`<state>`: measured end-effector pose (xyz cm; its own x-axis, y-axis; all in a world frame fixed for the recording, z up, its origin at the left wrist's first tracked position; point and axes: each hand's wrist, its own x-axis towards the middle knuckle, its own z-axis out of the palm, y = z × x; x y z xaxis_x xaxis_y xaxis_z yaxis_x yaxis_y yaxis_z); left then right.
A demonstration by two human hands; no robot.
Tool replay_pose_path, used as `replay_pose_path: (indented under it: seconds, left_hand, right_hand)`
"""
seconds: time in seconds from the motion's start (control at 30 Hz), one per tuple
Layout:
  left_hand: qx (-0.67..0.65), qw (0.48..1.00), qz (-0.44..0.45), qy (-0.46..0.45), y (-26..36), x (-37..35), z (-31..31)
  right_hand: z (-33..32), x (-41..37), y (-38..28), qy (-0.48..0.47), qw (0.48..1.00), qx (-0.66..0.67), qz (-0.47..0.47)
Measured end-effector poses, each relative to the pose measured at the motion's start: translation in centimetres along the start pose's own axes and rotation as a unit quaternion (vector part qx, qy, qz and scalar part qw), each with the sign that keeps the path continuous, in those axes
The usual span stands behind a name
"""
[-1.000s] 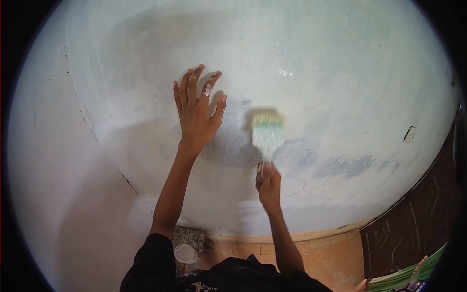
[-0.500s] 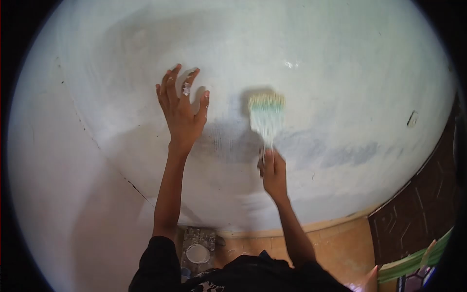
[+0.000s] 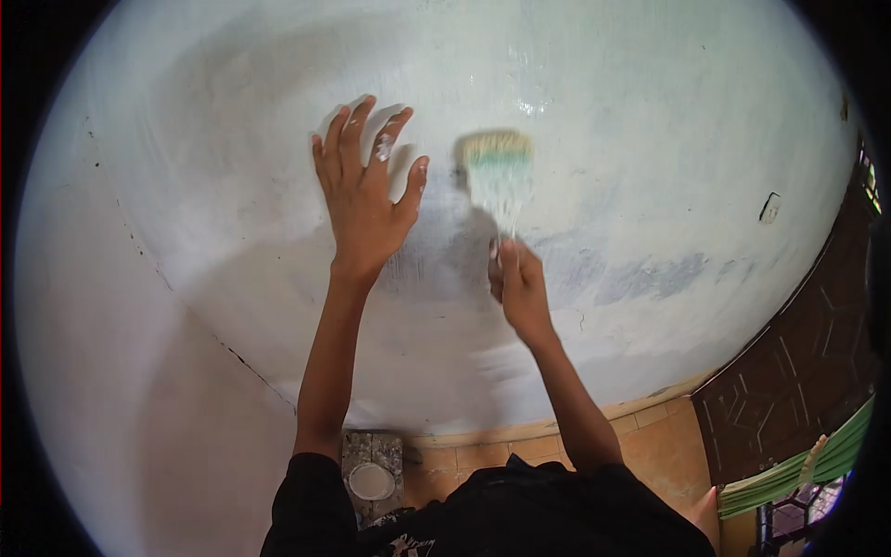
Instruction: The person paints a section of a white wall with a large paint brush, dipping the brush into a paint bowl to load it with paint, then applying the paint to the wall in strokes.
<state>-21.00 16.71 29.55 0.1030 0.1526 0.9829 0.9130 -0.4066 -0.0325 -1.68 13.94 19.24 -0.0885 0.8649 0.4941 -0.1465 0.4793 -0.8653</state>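
My right hand (image 3: pixel 522 288) is closed around the handle of a wide paintbrush (image 3: pixel 499 176). The brush points upward, its pale bristles with a green band at or close against the white wall (image 3: pixel 631 139); some blur hides the exact contact. White paint coats its lower body. To the left of the brush, my left hand (image 3: pixel 367 200) has its fingers spread against or just off the wall, holding nothing. White paint smears mark its index finger and thumb. Greyish, unevenly covered patches (image 3: pixel 650 274) show on the wall below and right of the brush.
Below, a paint-spattered stand (image 3: pixel 357 447) carries a round white container (image 3: pixel 371 482). Orange tiles (image 3: pixel 654 450) cover the floor. At right are a dark patterned door (image 3: pixel 789 371), a green curtain (image 3: pixel 789 469) and a small wall fitting (image 3: pixel 769 208). A cracked corner line runs down the left.
My right hand and the paintbrush have moved up the wall and slightly left. My left hand, still spread, sits a little higher and further right in view; the camera view has shifted somewhat.
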Motion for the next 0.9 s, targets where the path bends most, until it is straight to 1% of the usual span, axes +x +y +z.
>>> replay_pose_path:
  seconds: [0.03, 0.07, 0.17, 0.2, 0.23, 0.3, 0.4, 0.5, 0.6, 0.73, 0.77, 0.8, 0.9]
  left_hand:
    - [0.000, 1.000, -0.002, -0.002, 0.2, 0.1, 0.2]
    - [0.000, 1.000, -0.003, -0.003, 0.4, 0.3, 0.4]
    - [0.007, 1.000, -0.003, -0.002, 0.5, 0.8, 0.7]
    - [0.012, 1.000, -0.003, -0.003, 0.5, 0.7, 0.6]
    - [0.014, 1.000, -0.005, -0.007, 0.3, 0.5, 0.4]
    - [0.017, 1.000, -0.009, -0.013, -0.1, 0.4, 0.2]
    - [0.030, 0.999, -0.011, -0.007, -0.8, 0.1, 0.4]
    - [0.041, 0.999, -0.019, 0.025, 0.0, 0.1, 0.0]
    - [0.029, 0.999, -0.023, 0.031, 0.4, -0.2, 0.1]
    - [0.035, 0.999, -0.017, 0.026, 0.2, -0.7, 0.0]
    - [0.034, 0.999, -0.015, 0.023, 0.2, -0.8, -0.1]
    - [0.035, 0.999, -0.012, 0.022, 0.2, -0.7, -0.1]
    - [0.034, 0.999, -0.010, 0.021, 0.2, -0.7, -0.1]
  right_hand:
    - [0.0, 1.1, -1.1, 0.002, 1.000, 0.000, -0.019]
    - [-0.1, 1.9, -2.2, -0.011, 1.000, -0.002, -0.009]
    - [-0.5, 1.8, -0.5, -0.023, 1.000, 0.011, 0.008]
    - [-1.0, 0.9, 0.8, -0.056, 0.996, 0.053, 0.037]
    - [-0.6, -0.6, 1.0, -0.040, 0.997, 0.040, 0.055]
    - [-0.1, -2.3, 0.1, -0.047, 0.994, 0.075, 0.068]
    - [0.5, -0.7, -3.0, -0.052, 0.993, 0.098, 0.047]
    - [0.2, 2.5, -4.1, -0.060, 0.996, 0.051, 0.034]
    - [0.1, 1.9, -0.6, -0.047, 0.997, 0.054, 0.035]
    - [-0.5, -3.8, 5.2, -0.018, 0.999, 0.025, 0.035]
    - [-0.5, -4.7, 5.8, -0.008, 0.999, 0.017, 0.036]
    - [-0.3, -5.0, 4.6, 0.005, 0.997, 0.045, 0.056]
    - [-0.1, -1.7, 1.6, 0.009, 0.999, 0.005, -0.049]
